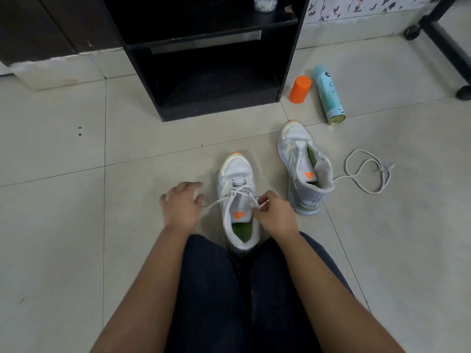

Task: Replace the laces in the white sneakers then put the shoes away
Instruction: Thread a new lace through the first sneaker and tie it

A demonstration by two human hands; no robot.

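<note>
Two white sneakers on the tiled floor: near sneaker (238,200) between the knees, laced; second sneaker (303,169) just right, unlaced, one loose lace (367,171) trailing from its heel. Right hand (276,215) pinches a lace end (257,203); left hand (182,203) spread, fingers loosely curled beside the other strand. One black shelf unit (214,72) ahead, one orange cap (300,89), one spray can (328,94); bare tile left.

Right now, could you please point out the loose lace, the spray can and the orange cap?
loose lace (367,171): head view, on its loop lying on the floor.
spray can (328,94): head view, middle of its body.
orange cap (300,89): head view, its side.
</note>
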